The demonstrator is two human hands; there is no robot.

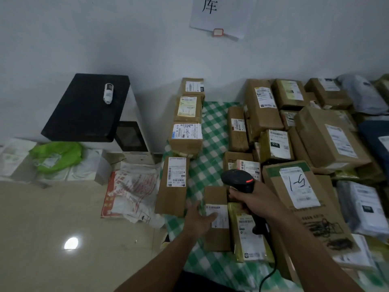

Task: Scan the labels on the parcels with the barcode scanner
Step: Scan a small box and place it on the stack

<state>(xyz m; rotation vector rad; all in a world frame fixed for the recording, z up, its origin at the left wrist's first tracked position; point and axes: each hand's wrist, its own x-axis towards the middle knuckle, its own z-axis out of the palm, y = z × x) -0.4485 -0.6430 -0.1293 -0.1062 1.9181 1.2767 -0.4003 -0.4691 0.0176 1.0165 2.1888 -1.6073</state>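
Two bare forearms reach in from the bottom edge over a green-and-white checked cloth [214, 127] crowded with brown parcels, most of them heaped on its right half. Biggest of the near ones is a carton [311, 220] with a hand-marked white label, just right of the right wrist. Left of it lie a yellow-green padded parcel [248, 239] and, touching it, a small brown parcel [216, 239]. The left grip [199, 218] is released, fingers spread flat and blurred, its thumb lying across the small parcel's label [222, 220]. The right grip [252, 199] is clenched round the handle of the black barcode scanner [237, 179], whose head hangs above the small parcel's far end, cable [269, 275] trailing below the wrist.
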